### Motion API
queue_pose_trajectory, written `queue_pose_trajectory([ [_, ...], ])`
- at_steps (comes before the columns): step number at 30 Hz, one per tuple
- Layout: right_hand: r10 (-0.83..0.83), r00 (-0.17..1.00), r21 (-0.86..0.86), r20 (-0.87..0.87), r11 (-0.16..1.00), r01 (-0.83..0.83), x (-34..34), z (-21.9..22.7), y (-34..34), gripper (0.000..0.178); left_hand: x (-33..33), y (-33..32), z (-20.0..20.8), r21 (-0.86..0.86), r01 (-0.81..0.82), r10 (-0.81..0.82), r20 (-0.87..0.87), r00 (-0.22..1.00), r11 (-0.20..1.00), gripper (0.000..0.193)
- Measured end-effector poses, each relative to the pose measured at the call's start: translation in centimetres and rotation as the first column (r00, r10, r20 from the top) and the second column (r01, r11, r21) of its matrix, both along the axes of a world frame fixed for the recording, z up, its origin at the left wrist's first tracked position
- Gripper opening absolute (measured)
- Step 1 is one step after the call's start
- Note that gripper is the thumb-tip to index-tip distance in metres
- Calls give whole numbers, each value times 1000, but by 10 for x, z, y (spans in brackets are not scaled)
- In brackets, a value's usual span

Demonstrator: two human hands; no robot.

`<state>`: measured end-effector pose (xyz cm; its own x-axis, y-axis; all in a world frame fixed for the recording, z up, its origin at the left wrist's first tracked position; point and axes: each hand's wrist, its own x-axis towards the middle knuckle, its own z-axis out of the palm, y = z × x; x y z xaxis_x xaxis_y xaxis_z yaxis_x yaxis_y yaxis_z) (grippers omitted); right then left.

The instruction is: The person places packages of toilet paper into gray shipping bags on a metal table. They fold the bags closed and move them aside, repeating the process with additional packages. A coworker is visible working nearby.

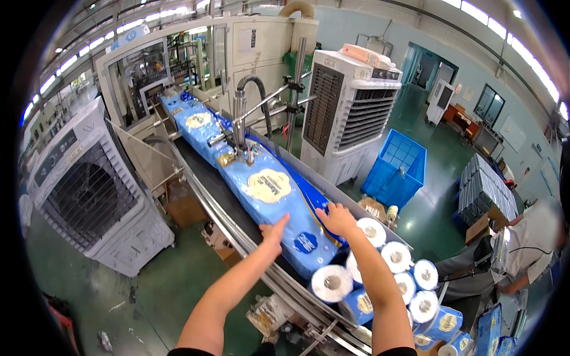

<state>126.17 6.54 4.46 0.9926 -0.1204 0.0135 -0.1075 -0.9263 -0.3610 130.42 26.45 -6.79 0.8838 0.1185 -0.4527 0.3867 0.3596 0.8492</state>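
A long blue plastic pack of paper rolls (252, 204) lies lengthwise on the conveyor (205, 181) in front of me. My left hand (273, 234) is at the pack's left side, thumb and fingers spread, appearing to touch the film. On the other side my right hand (337, 219) rests by the pack's right edge, its fingers apart. Behind this pack lies another blue pack (187, 118), reaching back toward the machine. A metal nozzle-like device (240, 121) hangs over where the two packs meet. Several white paper rolls in blue wrap (396, 256) are heaped near my right forearm.
A large beige machine (252, 53) stands behind the conveyor. White air coolers stand to the left (95, 190) and right (350, 107). At the right are a blue plastic crate (396, 166) and a person in a light shirt (531, 237). Cardboard boxes (184, 204) lie below the conveyor.
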Motion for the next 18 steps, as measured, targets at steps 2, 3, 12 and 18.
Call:
queue_pose_trajectory([
  [2,-99,979,-8,-180,995,100,13,-3,-6,83,-9,-3,-10,96,36,-34,-18,999,995,103],
  [3,-124,946,-8,-300,992,127,17,2,-16,84,-13,-8,-8,151,62,-53,-58,997,987,102],
  [12,-207,974,-172,91,960,220,-126,159,-2,62,-168,-18,121,134,258,-285,255,924,957,59],
  [18,-310,825,-217,472,866,450,-320,275,10,49,-270,-53,230,67,557,-419,735,533,828,51],
])
